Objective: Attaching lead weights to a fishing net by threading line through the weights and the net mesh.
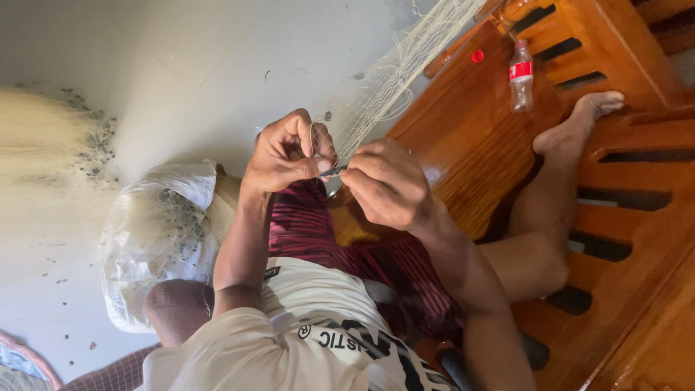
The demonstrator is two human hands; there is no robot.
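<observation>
My left hand and my right hand meet in front of me, fingers pinched together. Between them sits a small dark tool or sinker, gripped from both sides. A pale, fine fishing net stretches from my fingers up toward the top of the view. Strands of it run through my left fingers. I sit on a wooden bench with one bare leg stretched out along it.
A clear plastic bag stuffed with net and small dark weights lies beside my knee. More heaped net covers the pale floor at left. A plastic bottle with a red label lies on the bench, its red cap nearby.
</observation>
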